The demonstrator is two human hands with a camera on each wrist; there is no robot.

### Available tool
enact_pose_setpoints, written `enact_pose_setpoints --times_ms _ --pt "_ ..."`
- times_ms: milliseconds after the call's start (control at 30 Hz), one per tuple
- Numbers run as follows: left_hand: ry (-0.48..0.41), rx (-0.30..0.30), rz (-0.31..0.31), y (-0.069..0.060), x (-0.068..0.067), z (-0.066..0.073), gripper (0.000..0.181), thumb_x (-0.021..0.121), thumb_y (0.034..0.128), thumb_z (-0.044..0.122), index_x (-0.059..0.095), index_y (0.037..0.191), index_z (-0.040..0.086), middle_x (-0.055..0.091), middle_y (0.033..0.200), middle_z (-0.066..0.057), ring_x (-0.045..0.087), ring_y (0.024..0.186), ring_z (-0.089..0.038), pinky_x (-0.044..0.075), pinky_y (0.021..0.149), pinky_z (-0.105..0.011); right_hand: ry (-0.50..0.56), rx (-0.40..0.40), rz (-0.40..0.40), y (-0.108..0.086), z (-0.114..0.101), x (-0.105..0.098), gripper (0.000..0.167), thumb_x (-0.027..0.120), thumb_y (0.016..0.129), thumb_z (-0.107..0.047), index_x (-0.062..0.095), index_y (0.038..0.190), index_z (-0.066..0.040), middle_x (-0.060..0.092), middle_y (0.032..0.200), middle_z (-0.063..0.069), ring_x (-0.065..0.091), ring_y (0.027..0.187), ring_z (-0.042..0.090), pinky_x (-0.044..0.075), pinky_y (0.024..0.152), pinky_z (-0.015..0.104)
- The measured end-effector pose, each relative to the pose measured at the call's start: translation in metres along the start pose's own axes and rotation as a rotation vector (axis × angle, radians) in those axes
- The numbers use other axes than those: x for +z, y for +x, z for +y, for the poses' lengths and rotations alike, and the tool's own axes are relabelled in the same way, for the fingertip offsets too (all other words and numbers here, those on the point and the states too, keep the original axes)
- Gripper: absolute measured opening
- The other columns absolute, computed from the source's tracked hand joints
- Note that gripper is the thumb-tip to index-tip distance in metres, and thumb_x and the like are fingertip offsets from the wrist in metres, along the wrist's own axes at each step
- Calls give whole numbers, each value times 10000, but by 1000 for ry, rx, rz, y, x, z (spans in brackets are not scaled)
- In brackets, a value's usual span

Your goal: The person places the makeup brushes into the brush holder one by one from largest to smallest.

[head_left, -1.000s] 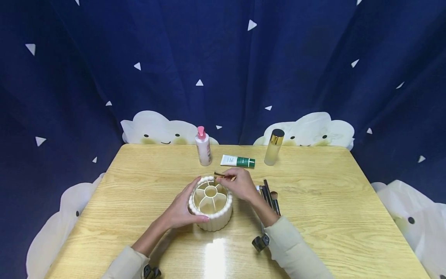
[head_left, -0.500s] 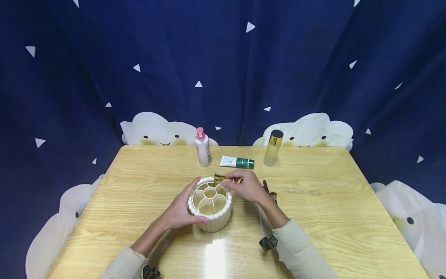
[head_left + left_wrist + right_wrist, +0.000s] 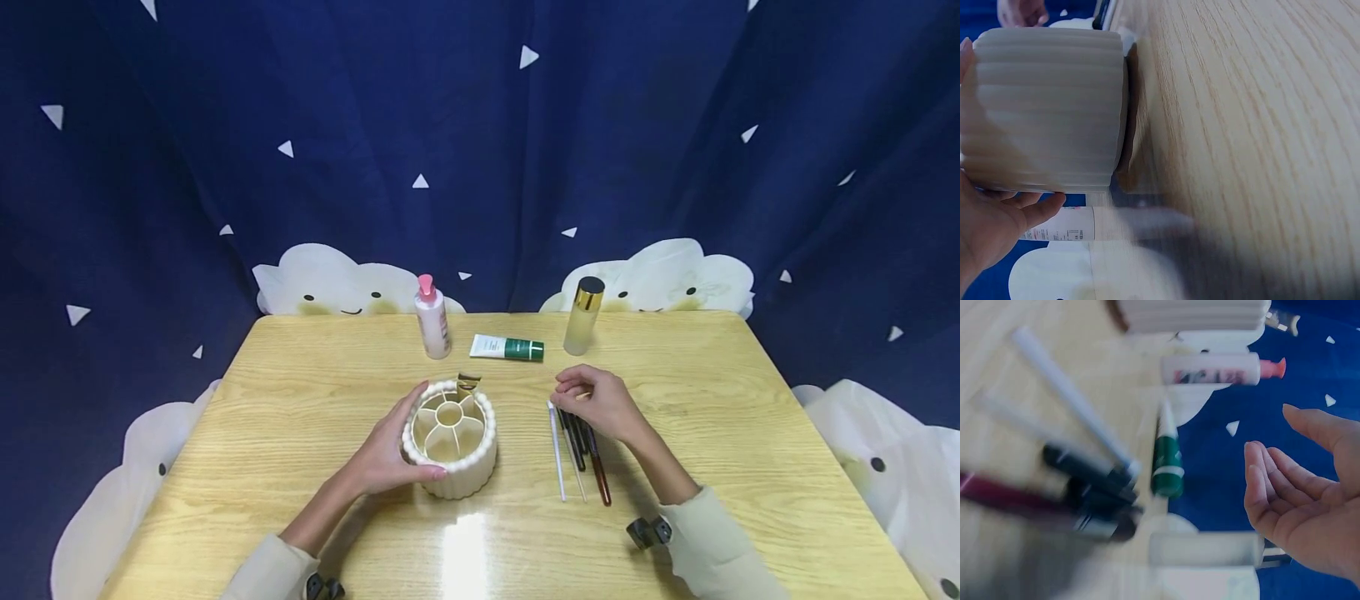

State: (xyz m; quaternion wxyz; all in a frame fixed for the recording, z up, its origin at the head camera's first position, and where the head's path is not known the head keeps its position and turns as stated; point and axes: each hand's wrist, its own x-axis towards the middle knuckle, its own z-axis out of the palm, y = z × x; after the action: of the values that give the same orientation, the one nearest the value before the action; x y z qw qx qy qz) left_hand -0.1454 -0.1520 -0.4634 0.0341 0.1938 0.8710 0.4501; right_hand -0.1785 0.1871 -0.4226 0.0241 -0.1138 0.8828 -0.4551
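A round cream brush holder (image 3: 463,477) with a beaded rim and petal-shaped compartments stands on the table in the head view. My left hand (image 3: 392,450) grips its left side, thumb at the front and fingers behind; the left wrist view shows the ribbed wall of the holder (image 3: 1047,109) close up. Out of a back compartment sticks a gold metal tool (image 3: 468,384), apparently an eyelash curler. My right hand (image 3: 600,403), holding nothing, is above several makeup brushes (image 3: 597,471) and a thin white stick (image 3: 557,454). In the right wrist view its fingers are loosely bent.
Along the back stand a white pump bottle (image 3: 432,325) with a pink top and a frosted bottle (image 3: 582,325) with a gold and black cap. Between them lies a green and white tube (image 3: 506,347). A blue curtain (image 3: 480,150) hangs behind the wooden table (image 3: 315,375).
My right hand has let go of the gold tool, which now stands in the holder, and has moved right to above the brushes. My left hand keeps its grip on the holder.
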Motion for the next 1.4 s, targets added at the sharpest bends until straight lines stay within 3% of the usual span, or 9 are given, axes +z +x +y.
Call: enact_pose_setpoints --times_ms 267,633,967,1200,1400 --pt "-17 -8 3 2 4 0 1212 876 546 472 194 1520 236 352 1508 -138 372 1357 -363 312 1090 -610 -121 180 -29 -24 38 -15 385 721 820 -220 605 1061 56 664 865 74 614 750 124 517 634 197" --pt "-26 -8 1 -1 2 0 1219 875 552 469 182 1523 221 363 1500 -142 391 1344 -362 323 1084 -608 -122 334 -104 -39 62 -4 341 756 754 -158 596 970 52 584 744 34 535 615 129 434 494 201" --pt "-8 -12 -13 0 -2 0 1218 875 548 480 172 1520 270 365 1497 -135 388 1346 -358 322 1085 -608 -194 323 -67 -39 66 6 298 774 708 -152 625 889 32 627 714 49 549 622 123 447 538 224" --pt "-6 -4 -15 0 -1 -2 1218 873 553 479 171 1522 256 367 1496 -138 395 1341 -362 328 1080 -610 -300 310 -35 -36 64 11 176 745 666 -146 622 741 -43 595 660 18 498 574 126 393 491 214" --pt "-13 -13 -11 -1 -2 -1 1215 875 549 477 167 1518 287 374 1491 -133 406 1333 -356 331 1080 -607 -346 316 -34 -32 58 11 191 757 650 -167 587 663 -82 556 610 -1 470 542 126 368 473 226"
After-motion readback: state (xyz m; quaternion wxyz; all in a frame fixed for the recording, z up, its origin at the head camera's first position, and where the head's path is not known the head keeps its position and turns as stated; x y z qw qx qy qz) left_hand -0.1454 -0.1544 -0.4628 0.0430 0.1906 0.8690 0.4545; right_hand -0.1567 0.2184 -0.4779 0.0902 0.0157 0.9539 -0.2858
